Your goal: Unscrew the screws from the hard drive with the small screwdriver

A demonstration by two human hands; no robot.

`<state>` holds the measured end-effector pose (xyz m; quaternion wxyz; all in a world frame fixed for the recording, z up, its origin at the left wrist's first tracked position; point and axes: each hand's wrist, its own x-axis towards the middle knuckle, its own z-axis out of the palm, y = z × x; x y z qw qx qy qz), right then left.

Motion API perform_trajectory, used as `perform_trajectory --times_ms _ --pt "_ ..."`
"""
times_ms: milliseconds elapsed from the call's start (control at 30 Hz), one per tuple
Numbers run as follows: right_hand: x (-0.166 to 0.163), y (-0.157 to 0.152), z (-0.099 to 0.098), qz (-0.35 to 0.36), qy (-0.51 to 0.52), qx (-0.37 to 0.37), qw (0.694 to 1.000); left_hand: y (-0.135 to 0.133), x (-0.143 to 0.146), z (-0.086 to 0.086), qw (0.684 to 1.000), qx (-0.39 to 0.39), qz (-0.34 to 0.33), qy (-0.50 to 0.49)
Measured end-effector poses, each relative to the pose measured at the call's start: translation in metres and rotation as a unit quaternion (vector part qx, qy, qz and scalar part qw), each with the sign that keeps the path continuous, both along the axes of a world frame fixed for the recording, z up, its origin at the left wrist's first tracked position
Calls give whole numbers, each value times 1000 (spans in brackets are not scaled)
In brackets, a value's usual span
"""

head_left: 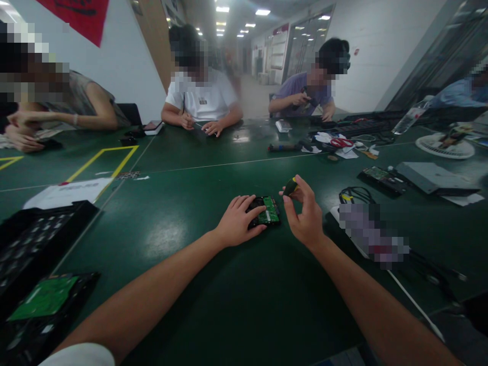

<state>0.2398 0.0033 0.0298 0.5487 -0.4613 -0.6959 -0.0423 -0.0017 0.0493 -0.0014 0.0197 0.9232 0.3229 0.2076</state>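
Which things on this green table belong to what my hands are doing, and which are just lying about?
In hand: hard drive with green board, under the left hand; screwdriver, pinched in the right hand.
Lying about: red-handled scissors, sheet of paper, black tray, second drive at right.

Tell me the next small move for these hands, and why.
Probably bring the screwdriver down onto the hard drive near its right edge. The left hand holds the drive flat on the table, and the right hand pinches the yellow-and-black handle just above that edge; the tip is hidden.
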Motion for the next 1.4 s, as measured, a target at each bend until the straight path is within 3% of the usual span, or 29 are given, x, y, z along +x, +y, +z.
perform_trajectory --times_ms 133,333,533,800,1000,1200,1400 --pt "1 0 0 -20 -18 21 999 0 0 -1 1000 4 0 2" --pt "0 -1 1 14 -9 1 1000 -1 1 1 1000 3 0 0" --pt "0 -2 0 -15 -13 22 1000 -1 1 1 1000 3 1 1" --pt "-2 0 -2 67 6 -30 997 -1 0 1 1000 6 -3 4" --pt "1 1 -6 2 -27 14 1000 0 0 1 1000 1 -1 3" --pt "2 0 -2 20 -41 -19 999 0 0 1 1000 -3 1 3" --pt "1 -1 -1 -12 -30 5 999 0 0 0 1000 -3 2 4"
